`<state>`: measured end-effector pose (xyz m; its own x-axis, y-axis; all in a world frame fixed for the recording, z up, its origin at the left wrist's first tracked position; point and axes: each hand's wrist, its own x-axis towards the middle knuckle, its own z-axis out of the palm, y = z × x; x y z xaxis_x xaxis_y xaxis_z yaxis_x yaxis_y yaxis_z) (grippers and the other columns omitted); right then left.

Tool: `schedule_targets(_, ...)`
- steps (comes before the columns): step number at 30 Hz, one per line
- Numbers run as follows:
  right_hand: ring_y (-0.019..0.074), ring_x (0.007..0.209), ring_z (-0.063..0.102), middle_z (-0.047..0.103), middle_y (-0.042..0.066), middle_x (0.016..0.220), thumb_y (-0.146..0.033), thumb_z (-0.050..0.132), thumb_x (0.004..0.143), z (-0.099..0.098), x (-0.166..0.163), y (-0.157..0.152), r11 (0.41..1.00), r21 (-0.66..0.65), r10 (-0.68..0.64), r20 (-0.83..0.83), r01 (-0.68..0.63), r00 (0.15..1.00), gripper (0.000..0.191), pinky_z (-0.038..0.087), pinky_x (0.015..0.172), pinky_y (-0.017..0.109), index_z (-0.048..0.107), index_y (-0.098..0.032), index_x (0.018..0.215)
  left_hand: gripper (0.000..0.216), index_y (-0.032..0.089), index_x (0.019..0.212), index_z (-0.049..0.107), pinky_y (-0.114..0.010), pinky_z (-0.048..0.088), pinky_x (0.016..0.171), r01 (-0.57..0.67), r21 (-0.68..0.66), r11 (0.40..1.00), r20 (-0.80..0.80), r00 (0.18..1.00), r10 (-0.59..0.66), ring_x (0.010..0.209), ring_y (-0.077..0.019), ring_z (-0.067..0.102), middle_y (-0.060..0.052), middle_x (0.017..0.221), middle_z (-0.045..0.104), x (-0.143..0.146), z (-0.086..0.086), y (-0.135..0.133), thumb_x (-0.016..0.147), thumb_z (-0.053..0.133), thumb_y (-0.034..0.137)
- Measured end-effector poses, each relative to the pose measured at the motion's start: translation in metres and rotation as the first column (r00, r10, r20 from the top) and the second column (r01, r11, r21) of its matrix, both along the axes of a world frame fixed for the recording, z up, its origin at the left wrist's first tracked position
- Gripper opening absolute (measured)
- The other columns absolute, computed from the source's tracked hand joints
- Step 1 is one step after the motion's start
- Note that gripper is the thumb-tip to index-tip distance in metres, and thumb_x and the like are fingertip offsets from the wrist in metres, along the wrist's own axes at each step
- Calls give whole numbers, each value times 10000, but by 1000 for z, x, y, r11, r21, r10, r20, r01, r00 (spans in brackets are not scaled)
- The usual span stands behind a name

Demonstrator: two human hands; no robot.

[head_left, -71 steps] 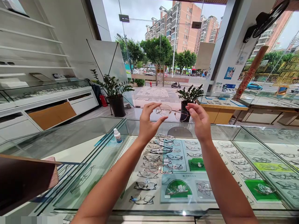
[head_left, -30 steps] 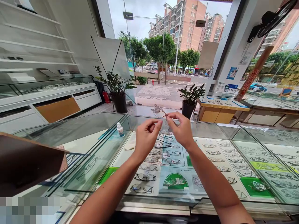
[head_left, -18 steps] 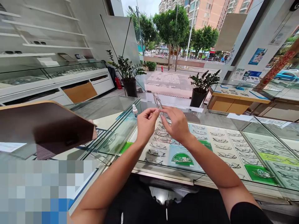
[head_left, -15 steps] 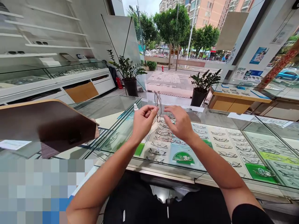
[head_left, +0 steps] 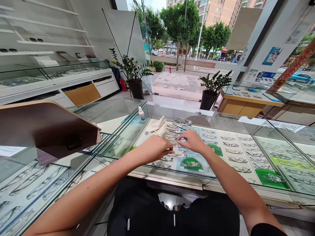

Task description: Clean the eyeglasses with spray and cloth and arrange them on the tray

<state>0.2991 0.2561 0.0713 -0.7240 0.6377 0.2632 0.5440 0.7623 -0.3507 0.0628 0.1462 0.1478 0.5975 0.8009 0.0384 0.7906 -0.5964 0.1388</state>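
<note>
Both my hands are down on the glass top of the display counter (head_left: 221, 183). My left hand (head_left: 157, 149) is closed in a pinch on a thin-rimmed pair of glasses (head_left: 179, 152) that lies low against the glass. My right hand (head_left: 193, 140) hovers just right of it, fingers curled and pinched at the frame's far end. Several other loose glasses (head_left: 177, 126) are piled on the glass just beyond my hands, beside a pale cloth (head_left: 157, 126).
A small white bottle (head_left: 141, 114) stands on the counter at the back left. Rows of glasses lie on trays inside the case. A brown board (head_left: 44, 127) sits on the counter to my left. Two potted plants (head_left: 209, 91) stand by the window.
The glasses were held up and open, then folded. Both hands have dropped with them from chest height to the counter top, and the view has tilted down.
</note>
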Motion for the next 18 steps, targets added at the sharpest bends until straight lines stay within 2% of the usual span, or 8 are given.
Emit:
schedule_targets(5,235,1006,633,771,55,1004,-376,758,1023,-8,-16,-12,999,17,-30,173,27,984,165,328,858,364,820,-235,962,150,226,927,771,-309,370,671,19,-34,999,-46,999,-20,840,-218,755,-35,927,824,5,-11,-5,1021,660,260)
schedule_targets(13,252,1046,646,789,61,1019,-331,700,1060,-12,-23,-3,993,43,-118,192,111,974,174,317,872,373,785,-225,950,186,222,946,784,-316,383,675,-4,-26,1000,-97,995,1,855,-237,767,-58,939,826,8,-26,6,1033,638,297)
schedule_targets(18,258,1059,655,799,71,1046,-313,693,1060,-11,-25,11,985,47,-174,196,168,965,160,324,881,370,786,-224,967,186,221,970,793,-317,391,685,-7,-14,1000,-119,993,5,885,-245,779,-60,972,835,14,-29,16,1027,618,247)
